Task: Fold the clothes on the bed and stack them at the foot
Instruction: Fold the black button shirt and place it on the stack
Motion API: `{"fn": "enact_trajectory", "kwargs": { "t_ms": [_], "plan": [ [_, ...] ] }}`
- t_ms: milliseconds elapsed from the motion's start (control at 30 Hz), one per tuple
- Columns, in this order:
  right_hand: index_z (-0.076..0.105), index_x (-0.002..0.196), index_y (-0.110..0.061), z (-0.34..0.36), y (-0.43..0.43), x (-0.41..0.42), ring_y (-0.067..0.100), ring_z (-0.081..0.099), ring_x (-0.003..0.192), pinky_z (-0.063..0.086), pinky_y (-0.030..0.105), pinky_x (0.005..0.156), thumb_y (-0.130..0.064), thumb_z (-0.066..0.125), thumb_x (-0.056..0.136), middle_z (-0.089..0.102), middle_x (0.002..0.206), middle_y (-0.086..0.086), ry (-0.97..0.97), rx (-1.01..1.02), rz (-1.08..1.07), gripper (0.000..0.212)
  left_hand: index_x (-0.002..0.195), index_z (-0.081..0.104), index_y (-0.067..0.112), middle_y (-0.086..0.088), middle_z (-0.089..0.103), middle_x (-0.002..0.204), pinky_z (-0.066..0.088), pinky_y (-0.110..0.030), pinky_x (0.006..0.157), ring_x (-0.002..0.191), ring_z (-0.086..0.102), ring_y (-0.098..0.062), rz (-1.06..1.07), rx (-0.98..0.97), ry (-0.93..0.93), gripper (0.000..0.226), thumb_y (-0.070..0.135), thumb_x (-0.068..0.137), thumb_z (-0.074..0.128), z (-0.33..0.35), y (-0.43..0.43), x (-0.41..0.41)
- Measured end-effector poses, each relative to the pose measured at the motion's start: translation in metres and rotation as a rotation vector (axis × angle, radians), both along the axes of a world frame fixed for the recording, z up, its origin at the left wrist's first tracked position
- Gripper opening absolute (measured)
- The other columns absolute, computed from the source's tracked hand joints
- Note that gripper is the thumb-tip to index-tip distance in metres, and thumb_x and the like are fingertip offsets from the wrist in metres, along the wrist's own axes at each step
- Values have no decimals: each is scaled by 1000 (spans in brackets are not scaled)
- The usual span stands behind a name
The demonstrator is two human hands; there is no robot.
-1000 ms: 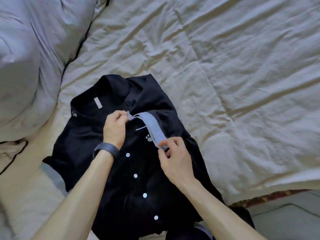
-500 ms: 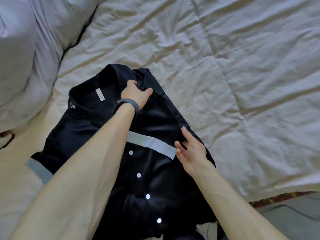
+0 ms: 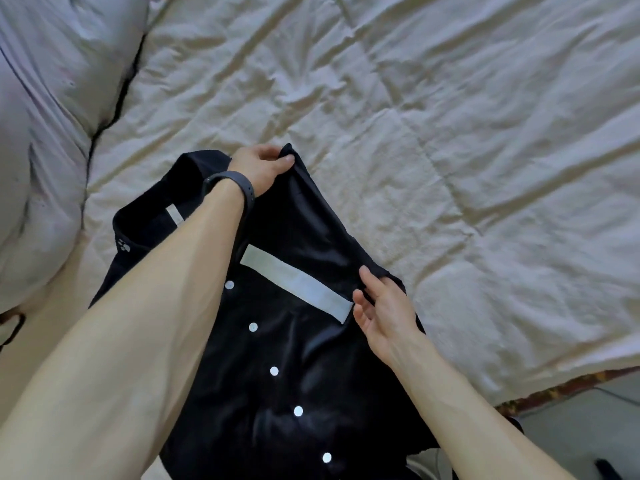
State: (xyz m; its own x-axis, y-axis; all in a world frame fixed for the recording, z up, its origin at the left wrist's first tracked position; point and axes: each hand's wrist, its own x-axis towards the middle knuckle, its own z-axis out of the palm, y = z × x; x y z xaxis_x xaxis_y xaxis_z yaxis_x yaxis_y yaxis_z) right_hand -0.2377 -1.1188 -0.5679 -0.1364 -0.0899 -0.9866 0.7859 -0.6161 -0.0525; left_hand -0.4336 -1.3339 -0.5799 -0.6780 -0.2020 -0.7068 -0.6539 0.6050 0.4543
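A black button-up shirt point(image 3: 304, 358) with white buttons lies front-up on the cream bedspread point(image 3: 450, 150). Its right sleeve is folded across the chest, and the pale grey cuff band point(image 3: 298, 289) runs diagonally there. My left hand point(image 3: 259, 166), with a dark band on the wrist, grips the shirt's far shoulder corner between thumb and fingers. My right hand point(image 3: 384, 306) sits at the shirt's right edge beside the cuff end, its fingers holding a fold of the black cloth. My left forearm hides part of the shirt's left half.
Greyish-white pillows point(image 3: 45, 133) fill the left side. The bed's edge point(image 3: 554, 386) with a patterned trim runs along the lower right, with grey floor point(image 3: 588, 427) beyond it. Wrinkled bedspread stretches far and right of the shirt.
Both hands let go of the cuff band, which now lies across the chest. My left hand went up to the far shoulder corner and my right hand moved to the shirt's right edge.
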Motion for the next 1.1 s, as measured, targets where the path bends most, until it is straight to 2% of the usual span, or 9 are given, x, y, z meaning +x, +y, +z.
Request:
{"fn": "enact_trajectory", "kwargs": {
  "t_ms": [100,233,367,433,567,700,800,933,1100],
  "plan": [
    [69,93,-18,3,-5,2,10,71,66,54,23,55,-40,86,81,72,78,-11,118,83,217,30,109,71,34,15,71,103,51,-33,101,103,66,-10,-22,-50,39,23,44,89,72,-4,6,2],
    [62,97,-22,5,-14,11,9,71,62,59,28,53,-43,79,82,72,71,-15,225,315,588,30,122,60,32,10,63,112,42,-18,84,105,62,-10,105,-193,226,38,46,88,68,6,20,36],
    [53,102,-25,6,-12,17,16,70,79,61,44,77,-52,63,90,71,83,-7,293,470,879,31,139,55,19,-4,45,145,34,-27,104,129,47,-22,25,-481,515,51,27,90,66,25,53,115],
    [46,108,-24,11,-3,18,19,67,85,56,40,74,-59,55,91,67,94,-5,315,490,1100,40,145,51,22,-1,38,155,34,-43,113,139,39,-24,37,-537,474,57,26,90,66,29,71,161],
    [49,85,-32,29,7,6,4,59,71,42,28,59,-62,43,90,61,76,-13,627,589,1325,31,158,28,29,1,15,168,14,-55,122,154,12,-25,0,-522,211,69,46,96,53,15,86,224],
    [63,119,-22,19,-40,-33,21,56,118,47,37,95,-42,44,98,61,129,-1,1226,834,1280,35,158,-9,30,0,-10,169,5,-57,123,155,-10,-25,-53,-572,16,81,61,88,19,-12,91,236],
    [35,158,-29,-16,-79,-70,23,9,157,11,50,125,-51,33,104,17,170,4,1482,913,1663,58,159,-12,26,0,-16,168,-8,-56,122,151,-25,-25,-90,-558,-76,96,73,78,10,-31,89,235],
    [10,162,-42,-72,-61,-113,21,-10,157,-11,53,123,-64,22,103,-6,172,1,1497,1072,1986,65,158,-6,43,7,-19,167,-13,-53,118,153,-20,-22,-96,-557,74,84,81,88,20,-40,80,243],
    [11,162,-39,-59,-49,-98,25,-6,158,-1,61,124,-67,28,102,-1,172,4,1669,1137,1826,68,158,-2,44,7,-18,167,-10,-55,121,153,-20,-23,-181,-551,150,75,77,94,18,-46,66,257]
  ]
}}
